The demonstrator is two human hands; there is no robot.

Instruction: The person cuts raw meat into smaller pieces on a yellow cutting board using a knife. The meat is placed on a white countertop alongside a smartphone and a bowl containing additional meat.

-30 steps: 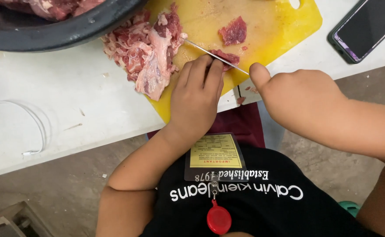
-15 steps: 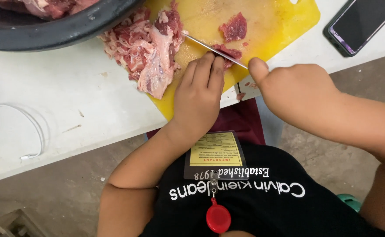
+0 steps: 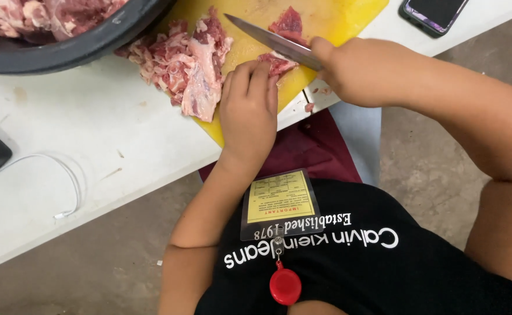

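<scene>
bare worktop (image 3: 93, 140) lies open left of the cutting board (image 3: 326, 17); dark bowl (image 3: 63, 49) and meat pile (image 3: 186, 64) block beyond, phone (image 3: 434, 11) crowds the right.

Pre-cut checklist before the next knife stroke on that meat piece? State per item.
1. Right hand grips the knife handle: ok.
2. Left hand pins the small meat piece on the yellow cutting board: ok.
3. Left fingertips clear of the blade: not ok, they sit right beside it.
4. Board fully on the white table: not ok, its corner overhangs the edge.
5. Cut meat pile out of the blade path: ok.
6. Phone away from the meat: ok.
</scene>
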